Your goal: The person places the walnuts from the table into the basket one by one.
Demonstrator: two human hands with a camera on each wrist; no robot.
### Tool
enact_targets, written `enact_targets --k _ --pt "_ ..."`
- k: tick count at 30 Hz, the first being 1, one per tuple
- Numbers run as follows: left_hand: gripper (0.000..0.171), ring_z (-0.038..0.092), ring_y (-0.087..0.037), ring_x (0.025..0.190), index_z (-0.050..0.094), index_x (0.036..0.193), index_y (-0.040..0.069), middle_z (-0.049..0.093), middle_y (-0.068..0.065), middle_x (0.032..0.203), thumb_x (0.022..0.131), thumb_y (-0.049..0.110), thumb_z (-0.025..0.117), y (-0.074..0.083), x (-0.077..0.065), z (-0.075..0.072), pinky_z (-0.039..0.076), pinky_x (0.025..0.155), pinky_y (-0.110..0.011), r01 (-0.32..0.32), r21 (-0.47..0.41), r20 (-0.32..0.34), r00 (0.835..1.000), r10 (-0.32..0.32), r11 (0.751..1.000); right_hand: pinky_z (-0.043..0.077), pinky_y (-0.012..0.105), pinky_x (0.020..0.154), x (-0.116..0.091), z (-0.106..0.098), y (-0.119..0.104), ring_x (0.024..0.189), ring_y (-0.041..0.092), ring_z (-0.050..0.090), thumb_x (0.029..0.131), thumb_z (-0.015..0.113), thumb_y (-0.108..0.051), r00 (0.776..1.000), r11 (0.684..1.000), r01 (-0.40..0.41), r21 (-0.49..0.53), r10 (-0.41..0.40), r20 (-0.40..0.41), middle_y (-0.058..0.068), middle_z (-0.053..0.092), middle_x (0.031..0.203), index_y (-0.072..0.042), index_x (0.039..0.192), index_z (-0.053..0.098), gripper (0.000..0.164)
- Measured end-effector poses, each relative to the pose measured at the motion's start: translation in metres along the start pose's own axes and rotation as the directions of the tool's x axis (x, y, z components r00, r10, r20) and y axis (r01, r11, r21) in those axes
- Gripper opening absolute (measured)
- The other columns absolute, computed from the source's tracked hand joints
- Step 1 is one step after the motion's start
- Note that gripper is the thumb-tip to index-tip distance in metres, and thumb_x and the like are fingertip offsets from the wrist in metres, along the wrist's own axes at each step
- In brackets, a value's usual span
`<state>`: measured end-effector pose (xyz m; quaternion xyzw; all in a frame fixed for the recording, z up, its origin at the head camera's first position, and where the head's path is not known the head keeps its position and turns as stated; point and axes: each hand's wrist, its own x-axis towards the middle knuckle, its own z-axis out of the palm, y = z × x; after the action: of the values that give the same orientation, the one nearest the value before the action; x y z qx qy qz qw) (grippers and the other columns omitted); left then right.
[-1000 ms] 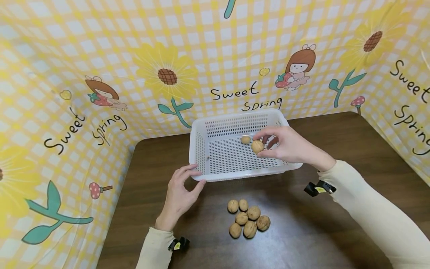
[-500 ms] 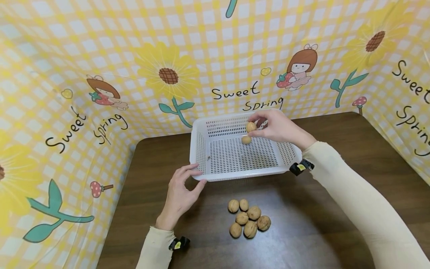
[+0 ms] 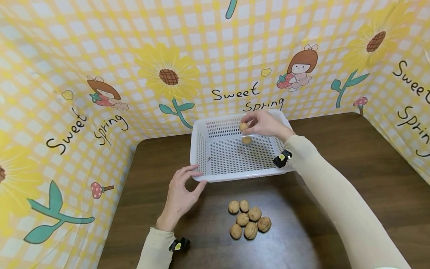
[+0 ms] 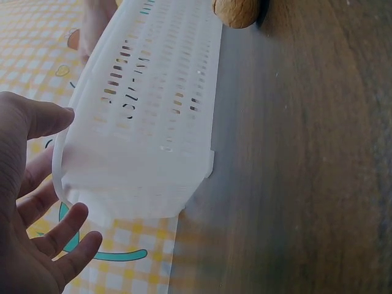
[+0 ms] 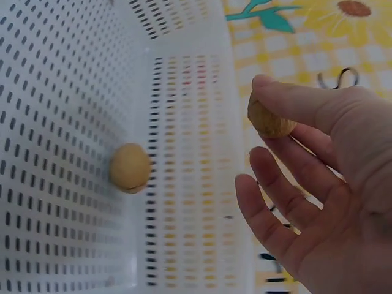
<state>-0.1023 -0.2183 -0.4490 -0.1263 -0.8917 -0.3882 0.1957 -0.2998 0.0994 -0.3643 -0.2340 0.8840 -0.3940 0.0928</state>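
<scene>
My right hand (image 3: 267,123) pinches a walnut (image 5: 269,119) between thumb and fingertips, above the back of the white plastic basket (image 3: 248,173). In the right wrist view its other fingers are spread loosely. Another walnut (image 3: 246,140) lies on the basket floor, just below the hand in the head view. At the basket's front left corner, my left hand (image 3: 181,190) holds the rim, its thumb (image 4: 52,118) on the outer side and some fingers passing behind. Several walnuts (image 3: 242,219) sit in a loose cluster on the table in front of the basket.
The brown wooden table (image 3: 147,157) has rounded back corners. A yellow checked cloth (image 3: 221,56) with flowers and lettering stands behind and at both sides, close to the basket's back rim. A walnut (image 4: 237,12) shows near the basket's base in the left wrist view.
My right hand has carried its walnut left and toward the back of the basket. My left hand stays at the corner, and the walnuts on the table have not moved.
</scene>
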Motion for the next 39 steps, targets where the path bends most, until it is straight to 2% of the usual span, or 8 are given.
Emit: enact_targets --k 9,15,21,27,32,39 --pt "0.020 0.061 -0.030 0.130 0.080 0.106 0.014 0.072 -0.007 0.138 0.088 0.019 0.087 0.001 0.000 -0.001 0.049 0.105 -0.056 0.011 -0.011 0.011 1.000 -0.011 1.000 0.050 0.052 0.109 0.019 0.027 0.025 0.125 0.032 0.064 0.090 0.085 -0.020 0.994 0.995 -0.091 -0.043 0.094 0.061 0.013 0.073 0.130 -0.009 0.132 0.072 0.045" --pt "0.020 0.061 -0.030 0.131 0.080 0.107 0.015 0.072 -0.004 0.138 0.089 0.021 0.086 0.001 0.000 0.000 0.049 0.107 -0.057 0.030 -0.008 0.024 0.999 -0.030 1.000 0.054 0.050 0.103 0.025 0.037 0.033 0.121 0.032 0.064 0.088 0.087 -0.021 0.989 0.992 -0.115 -0.045 0.119 0.089 0.012 0.073 0.127 -0.011 0.127 0.074 0.042" --pt "0.020 0.061 -0.030 0.131 0.080 0.106 0.016 0.072 -0.003 0.138 0.088 0.020 0.087 0.000 -0.001 0.001 0.050 0.106 -0.058 0.018 -0.005 0.022 1.000 -0.018 1.000 0.058 0.045 0.095 0.032 0.043 0.041 0.119 0.031 0.067 0.089 0.087 -0.021 0.987 0.991 -0.123 -0.052 0.128 0.103 0.013 0.073 0.128 -0.009 0.128 0.074 0.043" --pt "0.021 0.062 -0.031 0.131 0.081 0.107 0.014 0.072 -0.004 0.138 0.087 0.018 0.088 0.001 -0.001 -0.001 0.051 0.106 -0.058 0.011 -0.004 0.009 1.000 -0.011 1.000 0.055 0.047 0.104 0.040 0.050 0.047 0.124 0.032 0.067 0.088 0.088 -0.019 0.988 0.992 -0.085 -0.091 0.096 0.120 0.014 0.074 0.130 -0.005 0.127 0.074 0.044" --pt "0.021 0.062 -0.030 0.131 0.081 0.106 0.015 0.072 -0.004 0.138 0.087 0.019 0.087 0.002 -0.001 -0.001 0.051 0.105 -0.058 0.005 -0.004 0.013 1.000 -0.005 1.000 0.052 0.049 0.110 0.038 0.053 0.046 0.126 0.032 0.067 0.087 0.088 -0.019 0.981 0.984 -0.103 -0.148 0.125 0.149 0.015 0.074 0.132 -0.006 0.127 0.074 0.044" --pt "0.021 0.062 -0.030 0.131 0.081 0.106 0.014 0.073 -0.006 0.137 0.087 0.018 0.087 0.002 0.000 -0.003 0.051 0.105 -0.058 -0.001 -0.004 0.007 1.000 0.001 1.000 0.050 0.049 0.111 0.038 0.055 0.046 0.126 0.032 0.065 0.090 0.087 -0.021 0.974 0.979 -0.124 -0.164 0.152 0.168 0.015 0.072 0.132 -0.006 0.127 0.073 0.042"
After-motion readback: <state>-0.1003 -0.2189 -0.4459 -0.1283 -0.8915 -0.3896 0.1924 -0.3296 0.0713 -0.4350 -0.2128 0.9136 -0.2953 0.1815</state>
